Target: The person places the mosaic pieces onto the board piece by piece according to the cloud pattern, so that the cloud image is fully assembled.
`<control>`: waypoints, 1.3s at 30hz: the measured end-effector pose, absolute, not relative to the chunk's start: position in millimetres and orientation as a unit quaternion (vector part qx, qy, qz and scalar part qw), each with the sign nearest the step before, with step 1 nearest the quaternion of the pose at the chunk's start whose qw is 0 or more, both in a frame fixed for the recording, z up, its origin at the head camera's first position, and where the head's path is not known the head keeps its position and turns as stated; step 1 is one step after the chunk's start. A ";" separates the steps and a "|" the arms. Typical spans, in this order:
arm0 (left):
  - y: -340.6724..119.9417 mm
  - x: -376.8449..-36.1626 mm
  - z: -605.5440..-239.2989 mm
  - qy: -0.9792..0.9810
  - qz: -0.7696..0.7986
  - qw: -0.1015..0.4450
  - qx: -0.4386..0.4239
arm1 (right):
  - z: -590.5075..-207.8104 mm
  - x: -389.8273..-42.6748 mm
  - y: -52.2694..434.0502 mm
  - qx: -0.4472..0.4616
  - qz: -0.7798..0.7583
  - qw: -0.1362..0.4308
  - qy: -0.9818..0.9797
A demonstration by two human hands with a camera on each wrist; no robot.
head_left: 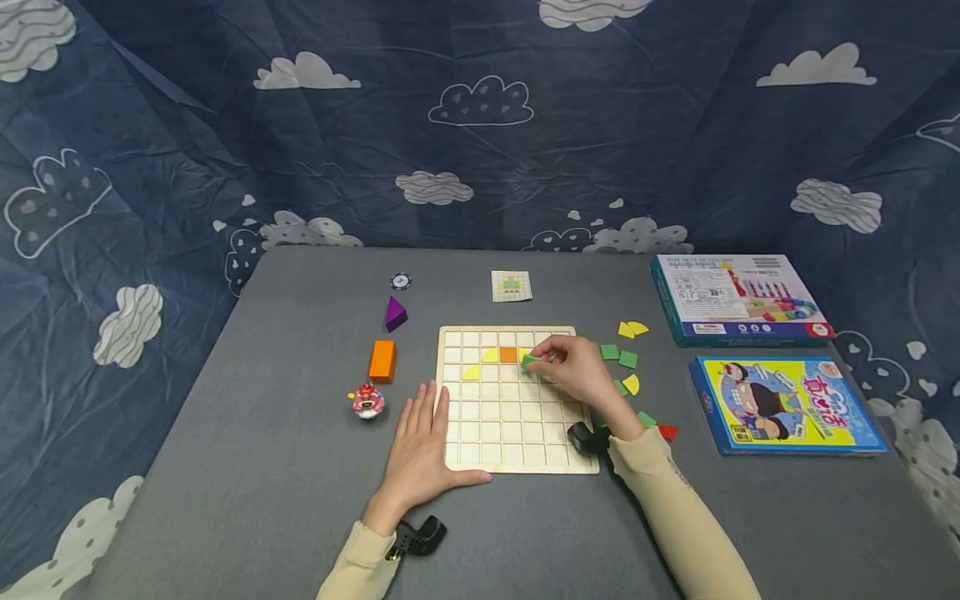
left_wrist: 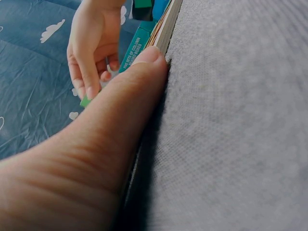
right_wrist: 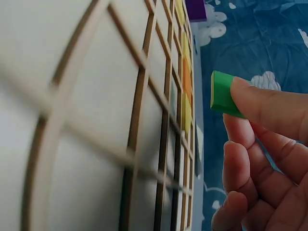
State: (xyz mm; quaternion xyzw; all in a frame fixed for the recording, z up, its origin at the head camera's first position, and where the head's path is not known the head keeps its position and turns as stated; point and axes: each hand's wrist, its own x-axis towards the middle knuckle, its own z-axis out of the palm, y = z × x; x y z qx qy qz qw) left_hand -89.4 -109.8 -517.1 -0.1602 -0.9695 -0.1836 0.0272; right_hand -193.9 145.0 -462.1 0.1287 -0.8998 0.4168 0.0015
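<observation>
A wooden grid board (head_left: 517,433) lies on the grey table (head_left: 262,467). In its second and third rows sit an orange tile (head_left: 508,355) and yellow tiles (head_left: 471,372). My right hand (head_left: 573,367) pinches a green square tile (head_left: 531,361) just above the board, right of the orange tile; the right wrist view shows the green tile (right_wrist: 222,94) in my fingertips over the grid (right_wrist: 96,120). My left hand (head_left: 420,450) lies flat, fingers straight, against the board's left edge, thumb (left_wrist: 144,62) at its front edge.
Loose green, yellow and red tiles (head_left: 628,359) lie right of the board. Further right are a teal box (head_left: 738,300) and a blue box (head_left: 783,406). A pattern card (head_left: 512,286), poker chip (head_left: 401,282), purple pyramid (head_left: 394,314), orange block (head_left: 382,361) and small toy (head_left: 367,401) sit left and behind.
</observation>
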 end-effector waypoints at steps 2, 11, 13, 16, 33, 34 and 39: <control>-110.0 -89.4 -517.3 -0.970 -0.183 0.026 -0.160 | -461.4 -195.2 139.1 0.128 0.418 -0.004 -0.899; -110.6 -89.4 -517.2 -0.969 -0.186 0.027 -0.161 | -459.9 -198.4 115.3 0.135 0.395 -0.033 -0.908; -110.6 -89.6 -517.0 -0.969 -0.185 0.026 -0.160 | -460.2 -198.4 110.7 0.140 0.392 -0.035 -0.909; -110.6 -89.8 -516.9 -0.970 -0.182 0.028 -0.161 | -460.9 -198.2 104.7 0.144 0.387 -0.036 -0.910; -110.4 -88.7 -519.2 -0.967 -0.188 0.046 -0.167 | -466.3 -201.1 91.5 0.144 0.377 -0.049 -0.914; -110.4 -88.7 -519.3 -0.967 -0.188 0.043 -0.166 | -466.5 -201.5 91.2 0.144 0.375 -0.049 -0.915; -110.5 -89.1 -520.2 -0.967 -0.188 0.041 -0.168 | -467.8 -202.7 91.3 0.143 0.363 -0.052 -0.919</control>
